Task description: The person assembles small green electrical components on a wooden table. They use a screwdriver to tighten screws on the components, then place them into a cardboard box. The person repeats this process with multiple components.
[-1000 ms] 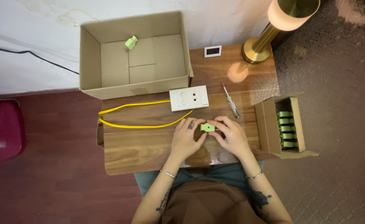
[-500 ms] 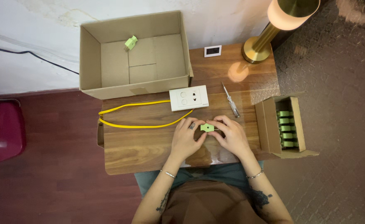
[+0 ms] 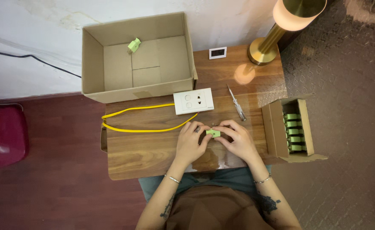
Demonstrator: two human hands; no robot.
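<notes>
Large open brown cardboard box [image 3: 98, 64] overhangs the wooden table's [image 3: 153, 149] far-left corner; small open brown cardboard carton [image 3: 274, 127] at right edge; small white-framed rectangular screen [image 3: 217, 53] at far edge.

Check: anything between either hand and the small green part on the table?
Nothing visible. The left hand and right hand both already pinch the small green part between their fingertips, over the wooden table. The screwdriver and the white socket plate lie beyond it, clear of the hands.

Green plug [image 3: 213, 133] mostly covered by fingers [image 3: 204, 137]; details too small. Red object [image 3: 2, 136] cut by left edge.
</notes>
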